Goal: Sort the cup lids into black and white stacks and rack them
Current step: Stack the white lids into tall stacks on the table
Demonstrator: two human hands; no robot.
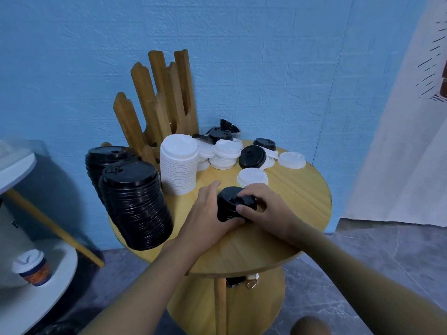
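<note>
- the left hand (209, 210) cups the short stack of black lids (228, 201) from its left side, fingers curled round the far edge and thumb along the near edge, clamped on it.
- the right hand (264, 210) grips the same stack from the right, fingers bent over the top lid and thumb pressed on its near rim.
- the short stack sits between both sets of fingers, on the round wooden table (302, 201).
- just beyond the right fingertips lies a white lid (252, 177).
- left of the left fingers stands a tall white stack (179, 163); further left are the near black stack (135, 204) and the far black stack (108, 160).
- well beyond the fingers, loose black and white lids (225, 153) lie jumbled, and the wooden rack (157, 100) rises behind the tall stacks.
- far left of the left hand, a lidded paper cup (32, 267) stands on a white table (60, 274).
</note>
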